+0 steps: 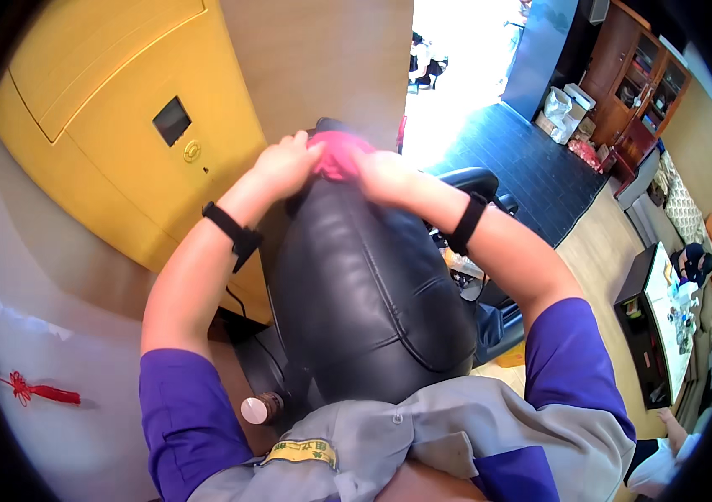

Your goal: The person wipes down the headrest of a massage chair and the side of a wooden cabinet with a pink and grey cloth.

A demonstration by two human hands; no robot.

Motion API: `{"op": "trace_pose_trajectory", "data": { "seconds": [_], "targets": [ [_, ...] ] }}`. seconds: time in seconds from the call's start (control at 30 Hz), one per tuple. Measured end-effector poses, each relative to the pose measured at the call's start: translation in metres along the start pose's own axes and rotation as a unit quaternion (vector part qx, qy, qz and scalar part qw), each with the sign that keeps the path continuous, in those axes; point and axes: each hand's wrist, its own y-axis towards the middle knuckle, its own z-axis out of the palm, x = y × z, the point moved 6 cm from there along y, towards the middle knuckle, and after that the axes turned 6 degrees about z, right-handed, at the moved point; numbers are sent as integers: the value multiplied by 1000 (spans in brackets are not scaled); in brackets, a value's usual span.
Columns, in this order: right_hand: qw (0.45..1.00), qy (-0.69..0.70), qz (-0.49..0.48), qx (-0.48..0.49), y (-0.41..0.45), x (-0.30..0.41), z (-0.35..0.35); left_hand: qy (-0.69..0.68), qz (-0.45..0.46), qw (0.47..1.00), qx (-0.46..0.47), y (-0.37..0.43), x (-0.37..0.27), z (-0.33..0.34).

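Note:
Both my hands are on a pink cloth point(338, 154) at the far upper end of a black leather chair back point(356, 270). The fingers of my left hand point(287, 164) grip the cloth from the left. On its right side, my right hand point(384, 177) holds the same cloth, its fingers blurred and partly hidden. The padded, stitched back of the chair fills the space between my forearms. A curved black armrest point(472, 179) shows beyond my right wrist.
A yellow cabinet point(136, 138) stands close at the left. Down by the chair is a cup point(261, 408). A low table point(670, 332) with many items and a sofa point(651, 216) are at the right, where people are partly visible. Bags and boxes point(558, 113) sit near a wooden cabinet point(635, 75).

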Motion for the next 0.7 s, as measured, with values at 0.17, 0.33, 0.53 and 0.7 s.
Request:
{"op": "trace_pose_trajectory", "data": {
  "seconds": [0.17, 0.33, 0.53, 0.7],
  "targets": [
    [998, -23, -21, 56, 62, 10, 11, 20, -88, 996, -15, 10, 49, 26],
    [998, -28, -15, 47, 109, 5, 34, -18, -220, 975, 20, 2, 72, 39],
    [997, -29, 16, 72, 127, -1, 36, 23, -238, 971, -3, 1, 76, 42],
    [994, -47, 7, 96, 138, -12, 43, 10, -256, 966, 16, 7, 72, 46]
  ]
}}
